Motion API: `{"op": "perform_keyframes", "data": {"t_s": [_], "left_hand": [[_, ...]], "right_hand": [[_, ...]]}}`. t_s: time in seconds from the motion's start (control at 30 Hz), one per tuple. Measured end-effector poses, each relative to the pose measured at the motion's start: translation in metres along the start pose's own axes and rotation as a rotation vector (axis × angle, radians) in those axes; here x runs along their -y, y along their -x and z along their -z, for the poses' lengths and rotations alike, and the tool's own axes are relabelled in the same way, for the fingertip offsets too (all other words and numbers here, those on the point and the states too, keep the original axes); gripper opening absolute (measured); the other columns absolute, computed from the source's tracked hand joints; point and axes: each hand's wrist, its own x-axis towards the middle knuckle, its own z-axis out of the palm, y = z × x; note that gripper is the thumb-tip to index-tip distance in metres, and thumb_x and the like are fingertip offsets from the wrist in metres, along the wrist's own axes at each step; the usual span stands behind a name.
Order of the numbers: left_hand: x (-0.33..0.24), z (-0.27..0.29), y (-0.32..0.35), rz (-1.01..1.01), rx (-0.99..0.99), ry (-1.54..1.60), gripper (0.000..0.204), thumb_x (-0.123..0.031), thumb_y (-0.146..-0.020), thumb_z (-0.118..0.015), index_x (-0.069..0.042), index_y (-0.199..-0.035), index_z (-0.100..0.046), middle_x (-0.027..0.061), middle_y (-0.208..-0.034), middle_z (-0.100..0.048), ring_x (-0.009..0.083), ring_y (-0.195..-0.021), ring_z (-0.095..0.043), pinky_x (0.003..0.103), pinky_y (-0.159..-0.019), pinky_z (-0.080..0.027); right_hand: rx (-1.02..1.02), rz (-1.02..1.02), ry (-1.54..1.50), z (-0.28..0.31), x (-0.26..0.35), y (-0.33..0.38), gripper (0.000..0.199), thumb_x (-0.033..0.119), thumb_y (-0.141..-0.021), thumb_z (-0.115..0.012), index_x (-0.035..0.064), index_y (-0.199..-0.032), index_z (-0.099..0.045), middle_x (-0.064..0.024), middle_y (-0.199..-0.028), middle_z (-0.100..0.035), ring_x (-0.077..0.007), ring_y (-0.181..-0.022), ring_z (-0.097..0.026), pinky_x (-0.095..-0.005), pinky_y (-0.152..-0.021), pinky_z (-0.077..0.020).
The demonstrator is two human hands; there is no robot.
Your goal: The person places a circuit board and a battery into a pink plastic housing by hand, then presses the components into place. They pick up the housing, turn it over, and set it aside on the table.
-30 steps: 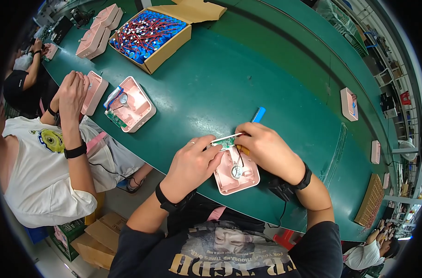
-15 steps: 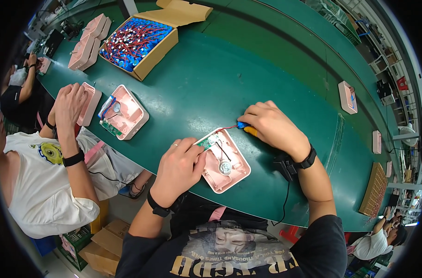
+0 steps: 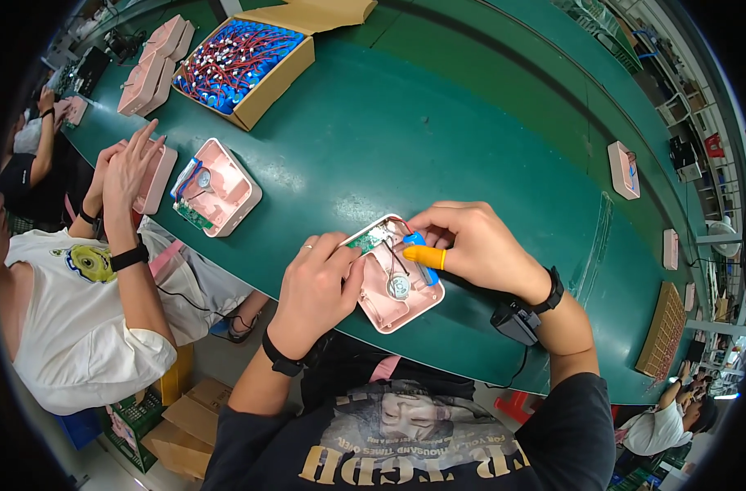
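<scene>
Holding blue batt. (image 3: 431,277) at R side of open pink housing (image 3: 375,288), on green bench (image 3: 504,164).
R hand (image 3: 481,245) pinches batt. btw. yellow-capped thumb & fingers; L hand (image 3: 317,282) grips housing's upper L rim, thumb & fingers closed on it. Green PCB (image 3: 365,242) & round metal part (image 3: 398,286) already inside; batt. seems nearly in, not yet released. Housing uncovered; can't tell if PCB's fixed.
</scene>
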Motion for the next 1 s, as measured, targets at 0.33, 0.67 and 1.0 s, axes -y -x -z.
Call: {"op": "perform_keyframes", "data": {"t_s": [0.33, 0.67, 1.0], "left_hand": [[-0.001, -0.001, 0.000, 0.021, -0.001, 0.002, 0.008, -0.004, -0.089, -0.078, 0.000, -0.095, -0.075, 0.0130, -0.104, -0.070, 0.0341, -0.087, -0.069, 0.044, -0.077, -0.057], [0.001, -0.003, -0.001, 0.012, -0.026, 0.000, 0.008, -0.005, -0.089, -0.078, 0.000, -0.094, -0.074, 0.0119, -0.101, -0.070, 0.0330, -0.085, -0.068, 0.043, -0.074, -0.056], [-0.006, -0.012, 0.006, 0.046, -0.066, -0.081, 0.010, -0.010, -0.090, -0.079, -0.003, -0.091, -0.072, 0.0113, -0.097, -0.068, 0.0320, -0.083, -0.068, 0.043, -0.072, -0.057]], "right_hand": [[-0.136, 0.269, 0.393, -0.023, -0.003, 0.009, 0.028, 0.007, -0.085, -0.082, 0.0007, -0.112, -0.079, -0.0101, -0.103, -0.068, -0.0299, -0.092, -0.065, -0.0392, -0.083, -0.0566], [-0.110, 0.207, 0.633, -0.024, -0.005, 0.012, 0.038, 0.010, -0.086, -0.081, 0.0034, -0.123, -0.076, -0.0116, -0.114, -0.064, -0.0301, -0.101, -0.063, -0.0413, -0.086, -0.0549], [0.038, 0.145, 0.688, -0.037, 0.013, 0.034, 0.077, 0.043, -0.083, -0.085, -0.0036, -0.140, -0.063, -0.0231, -0.136, -0.061, -0.0396, -0.113, -0.064, -0.0488, -0.095, -0.0562]]}}
